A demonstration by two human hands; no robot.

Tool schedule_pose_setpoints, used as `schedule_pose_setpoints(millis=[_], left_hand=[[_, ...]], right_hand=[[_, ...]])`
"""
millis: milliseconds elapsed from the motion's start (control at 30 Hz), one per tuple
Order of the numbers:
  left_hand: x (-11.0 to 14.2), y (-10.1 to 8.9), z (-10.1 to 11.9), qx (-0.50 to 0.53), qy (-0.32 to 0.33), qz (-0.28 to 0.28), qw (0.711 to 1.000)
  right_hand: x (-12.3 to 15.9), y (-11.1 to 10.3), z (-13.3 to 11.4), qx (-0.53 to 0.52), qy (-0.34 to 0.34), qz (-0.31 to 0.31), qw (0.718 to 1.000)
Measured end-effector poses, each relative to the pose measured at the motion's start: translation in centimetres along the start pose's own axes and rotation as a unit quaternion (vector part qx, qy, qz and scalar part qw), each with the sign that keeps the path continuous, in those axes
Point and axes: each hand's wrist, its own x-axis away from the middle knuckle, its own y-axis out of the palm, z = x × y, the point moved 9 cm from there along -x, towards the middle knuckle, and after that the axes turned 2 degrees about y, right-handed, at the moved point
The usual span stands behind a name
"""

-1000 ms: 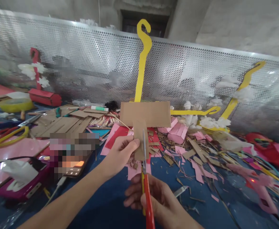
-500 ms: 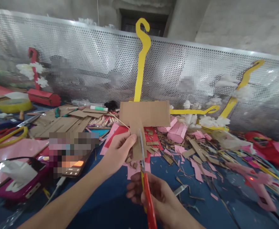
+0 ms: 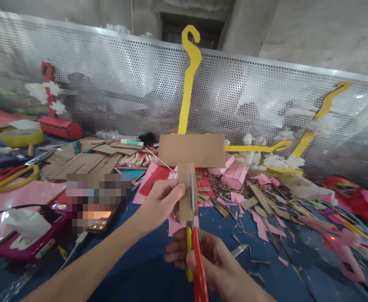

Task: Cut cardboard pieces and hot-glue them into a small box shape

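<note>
My left hand (image 3: 160, 203) pinches the stem of a T-shaped piece of brown cardboard (image 3: 191, 151), held upright over the blue table (image 3: 133, 268). My right hand (image 3: 213, 266) is wrapped round the red and yellow handles of a pair of scissors (image 3: 194, 247). The scissor blades point up and lie along the right side of the cardboard stem, cutting into it. Behind the cardboard stands a tall yellow hook-shaped cutout (image 3: 188, 79).
Pink and brown paper scraps (image 3: 259, 201) litter the table to the right. Cardboard strips (image 3: 83, 161) and a glue stick (image 3: 131, 142) lie at the left. A phone (image 3: 97, 220) sits near my left forearm. A perforated metal screen (image 3: 108, 84) closes the back.
The scissor blades have shifted slightly along the cardboard stem, and small brown offcuts under it are gone from view. Both hands stay almost where they were.
</note>
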Motion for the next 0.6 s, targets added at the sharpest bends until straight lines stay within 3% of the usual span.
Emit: schedule_pose_setpoints(millis=[333,500,600], left_hand=[[0.0,0.4,0.2,0.038,-0.006,0.002,0.999],[-0.2,-0.3,0.5,0.032,0.002,0.037,0.999],[-0.2,-0.4,0.0,0.035,-0.007,0.030,0.999]], right_hand=[[-0.2,-0.2,0.4,-0.023,-0.003,0.003,1.000],[-0.7,-0.5,1.0,-0.018,-0.016,0.005,1.000],[-1.4,-1.0,1.5,-0.018,-0.029,0.006,0.999]])
